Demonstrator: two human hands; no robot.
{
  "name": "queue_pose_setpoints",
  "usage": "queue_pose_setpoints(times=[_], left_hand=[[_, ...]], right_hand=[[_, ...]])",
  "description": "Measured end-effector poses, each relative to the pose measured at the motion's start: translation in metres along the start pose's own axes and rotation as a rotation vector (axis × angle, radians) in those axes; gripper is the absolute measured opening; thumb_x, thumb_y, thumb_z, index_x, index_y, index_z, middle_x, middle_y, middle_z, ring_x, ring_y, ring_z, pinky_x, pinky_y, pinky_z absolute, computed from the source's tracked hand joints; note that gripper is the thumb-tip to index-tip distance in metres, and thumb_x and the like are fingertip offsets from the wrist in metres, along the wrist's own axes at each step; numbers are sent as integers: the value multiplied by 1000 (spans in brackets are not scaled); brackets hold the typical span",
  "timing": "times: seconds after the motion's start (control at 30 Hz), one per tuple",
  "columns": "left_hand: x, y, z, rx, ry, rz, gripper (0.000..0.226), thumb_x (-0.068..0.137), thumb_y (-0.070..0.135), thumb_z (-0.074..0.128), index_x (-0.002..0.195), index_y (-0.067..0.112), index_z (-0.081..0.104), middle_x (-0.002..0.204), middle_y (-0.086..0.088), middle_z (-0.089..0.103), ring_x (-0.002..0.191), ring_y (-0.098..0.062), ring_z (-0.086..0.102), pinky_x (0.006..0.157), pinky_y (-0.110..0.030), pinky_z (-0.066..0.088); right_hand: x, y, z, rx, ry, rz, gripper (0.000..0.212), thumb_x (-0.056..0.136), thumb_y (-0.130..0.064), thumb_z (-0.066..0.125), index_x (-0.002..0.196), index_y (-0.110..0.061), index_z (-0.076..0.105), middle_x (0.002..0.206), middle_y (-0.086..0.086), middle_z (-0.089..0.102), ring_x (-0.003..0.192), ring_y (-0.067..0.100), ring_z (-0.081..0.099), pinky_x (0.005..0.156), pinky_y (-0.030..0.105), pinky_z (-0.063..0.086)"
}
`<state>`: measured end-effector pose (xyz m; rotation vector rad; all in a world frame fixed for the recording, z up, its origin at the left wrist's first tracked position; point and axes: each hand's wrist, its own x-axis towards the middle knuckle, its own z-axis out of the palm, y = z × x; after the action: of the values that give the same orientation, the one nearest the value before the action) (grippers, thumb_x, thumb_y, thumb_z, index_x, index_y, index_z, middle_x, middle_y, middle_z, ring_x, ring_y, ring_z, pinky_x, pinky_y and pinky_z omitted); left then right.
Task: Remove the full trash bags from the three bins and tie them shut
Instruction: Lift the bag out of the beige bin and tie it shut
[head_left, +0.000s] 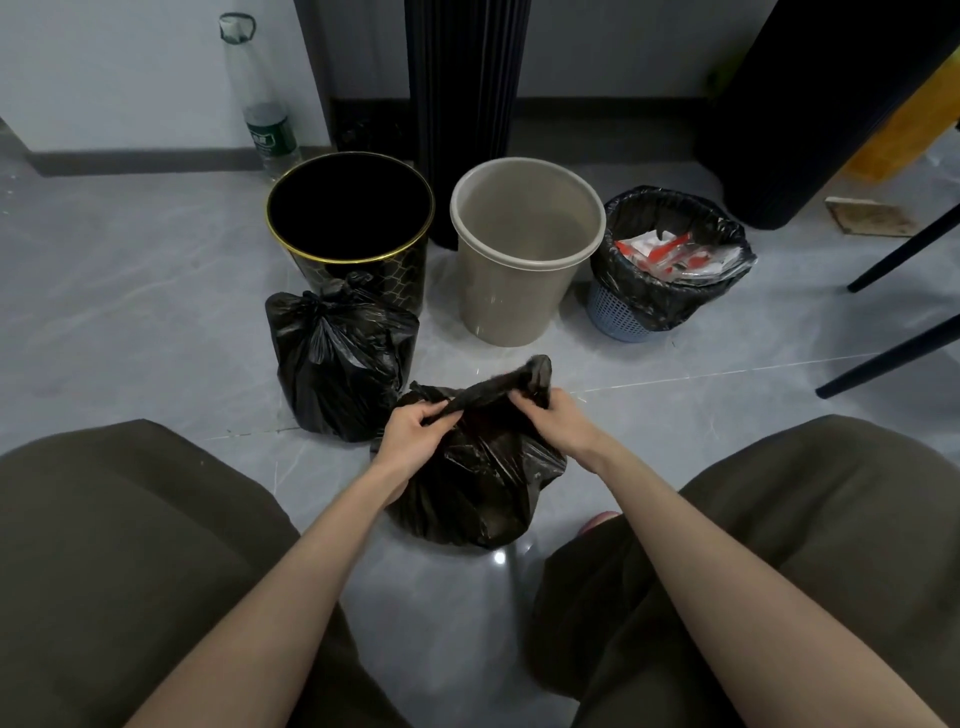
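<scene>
Upper left of frame: clear plastic bottle (266, 130) upright against the wall, not part of the job. Left of centre: black gold-rimmed bin (410, 283), no liner visible, so likely emptied. Tied black bag (337, 364) sits on the floor touching that bin's front, knot on top; looks parked there as done and out of the way. Centre, lower: left hand (415, 431) clenched round one gathered ear of the second black bag (478, 488), which rests on the floor between the person's knees, close in so both hands reach the mouth. Right hand (550, 418) grasps the other ear, the end sticking up past the fingers; twisted plastic (488, 389) stretched between the two hands, so the knot appears mid-tie, not yet closed. Behind it, centre top: beige bin (514, 312), bare inside, presumably the source of this bag. Right of centre: small blue basket bin (615, 319), black liner (670, 296) still folded over the rim, red-and-white wrappers (675, 254) on top, untouched. Judgement: one bag done, one in hand, one left. Far right edge: dark chair legs (904, 249), near the blue bin.
</scene>
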<state>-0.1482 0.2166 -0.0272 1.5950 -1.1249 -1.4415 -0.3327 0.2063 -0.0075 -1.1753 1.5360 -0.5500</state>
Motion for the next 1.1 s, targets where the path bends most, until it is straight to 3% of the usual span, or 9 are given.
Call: queue_pose_setpoints(times=[0.1,0.23,0.3,0.43,0.5,0.73,0.83,0.97,1.1], left_hand=[[2,0,2,-19,7,4,27,89,11,62,115,3,65,97,3,68,70,11,62,64,-1,45],[2,-4,8,19,13,-1,25,88,11,64,110,-1,67,103,-8,70,75,5,64,68,-3,48],[2,-6,10,49,-1,-17,26,87,12,65,111,1,67,106,-8,69,88,-5,64,74,-5,47],[1,-4,14,141,-86,-19,27,86,11,66,112,5,67,104,0,67,87,-2,60,68,2,43],[0,-2,14,147,-150,-26,29,84,10,68,112,7,68,109,-3,68,86,-1,61,70,0,45],[5,-6,17,438,-169,117,49,68,30,80,109,12,61,123,8,54,132,-19,37,114,-42,25],[2,-8,23,569,-136,222,50,69,32,79,111,15,59,129,3,51,125,-19,39,110,-36,26],[-2,-6,26,662,-104,297,42,73,32,76,109,16,60,128,9,50,119,-18,41,102,-33,27],[-5,-7,26,710,-108,332,44,79,30,71,120,19,59,115,8,54,115,-17,45,98,-32,29]], right_hand=[[1,-2,12,280,1,97,25,98,-39,47,106,-19,59,95,-7,64,87,6,60,80,17,49],[7,1,22,584,-55,149,49,98,-47,40,125,-11,60,121,3,66,112,17,62,101,33,46],[7,1,23,620,-113,124,51,103,-42,29,110,-11,69,117,8,68,112,20,63,99,32,48],[13,3,32,520,18,105,49,102,-41,30,63,-15,43,67,6,68,72,20,65,79,29,49],[15,2,34,477,161,113,48,102,-40,32,60,-17,35,44,-6,43,46,9,40,57,23,34],[16,7,21,867,349,264,44,104,-28,31,62,-19,30,34,-11,30,36,4,26,44,18,22],[19,13,17,549,344,312,43,103,-24,33,61,-16,35,40,-6,39,38,7,37,45,21,26],[10,15,10,-160,292,231,23,97,-15,36,78,-11,50,78,12,56,81,30,54,72,35,38],[-4,6,-2,-760,277,134,26,94,-8,37,107,-5,59,114,19,55,113,38,42,90,38,37]])
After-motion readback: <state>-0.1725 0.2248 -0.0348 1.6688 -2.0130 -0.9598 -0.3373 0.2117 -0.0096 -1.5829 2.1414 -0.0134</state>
